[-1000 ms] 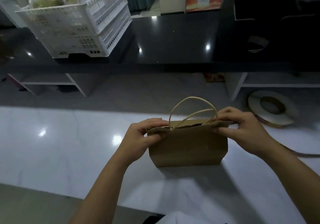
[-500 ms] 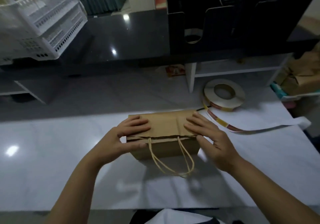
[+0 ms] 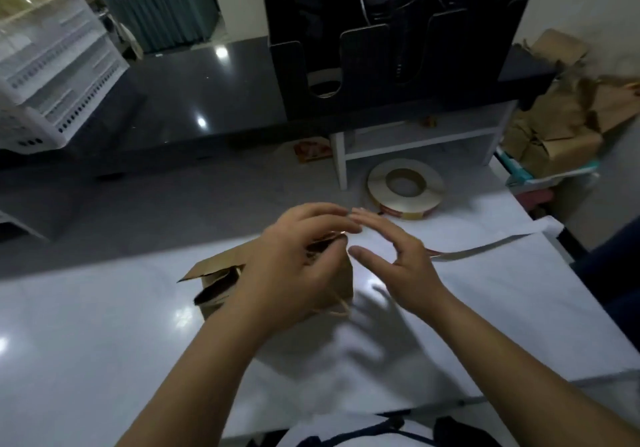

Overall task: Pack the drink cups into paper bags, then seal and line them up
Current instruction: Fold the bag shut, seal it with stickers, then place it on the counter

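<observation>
1. At the desk's [image 3: 104, 342] middle, the bag [image 3: 216, 268] is sitting with its top folded over. Its left end is gaping, and no cup is showing.
2. The left hand [image 3: 294, 263] is covering the fold, fingers bent. Blur is hiding whether it is pinching anything.
3. The right hand [image 3: 398, 259] is hovering just beside it, fingers spread, holding nothing.
4. The roll [image 3: 405, 188] is sitting toward the far edge, its strip [image 3: 485, 251] trailing toward the right edge.
5. Risk, as judged: if the left hand is easing off before a sticker is going on, the fold is likely springing open. A crooked seal would be leaving the gaping end loose.
</observation>
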